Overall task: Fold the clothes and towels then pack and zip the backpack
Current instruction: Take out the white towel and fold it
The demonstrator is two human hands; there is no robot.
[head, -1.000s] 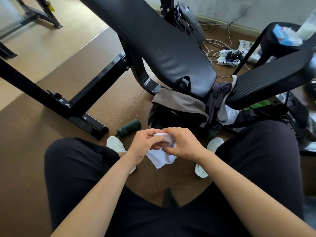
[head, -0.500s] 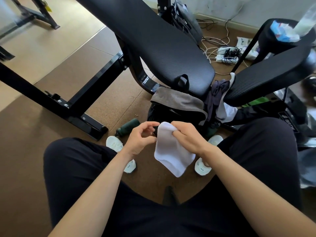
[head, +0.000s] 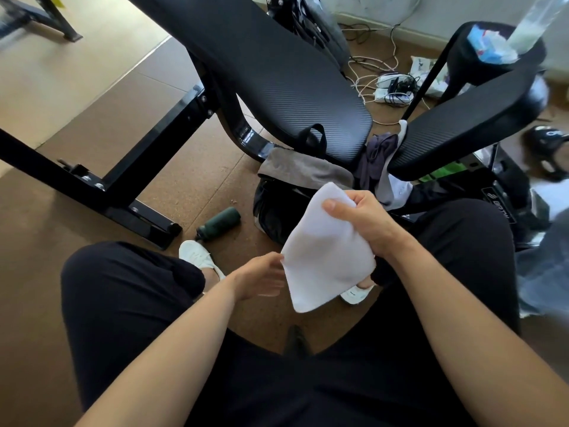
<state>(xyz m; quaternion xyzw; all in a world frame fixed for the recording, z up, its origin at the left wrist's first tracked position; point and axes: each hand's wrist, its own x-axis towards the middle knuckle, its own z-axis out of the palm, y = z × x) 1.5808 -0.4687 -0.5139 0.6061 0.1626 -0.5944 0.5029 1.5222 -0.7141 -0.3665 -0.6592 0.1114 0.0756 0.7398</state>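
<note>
A small white towel (head: 326,251) hangs between my knees, gripped at its top edge by my right hand (head: 366,223). My left hand (head: 261,275) is blurred, its fingers spread beside the towel's lower left edge; whether it touches the cloth is unclear. Behind the towel, a black backpack (head: 274,211) stands on the floor under the bench, with a grey towel (head: 304,171) draped over its top. Dark purple and grey clothes (head: 375,161) hang in the gap between the two bench pads.
A black weight bench (head: 261,66) with a steel frame (head: 129,180) fills the space ahead. A dark green bottle (head: 220,223) lies on the cork floor beside my left shoe (head: 197,257). Cables and a power strip (head: 391,87) lie by the wall.
The white towel has opened out and hangs lower from my right hand. My left hand let go of the top edge and dropped down to the towel's lower left side.
</note>
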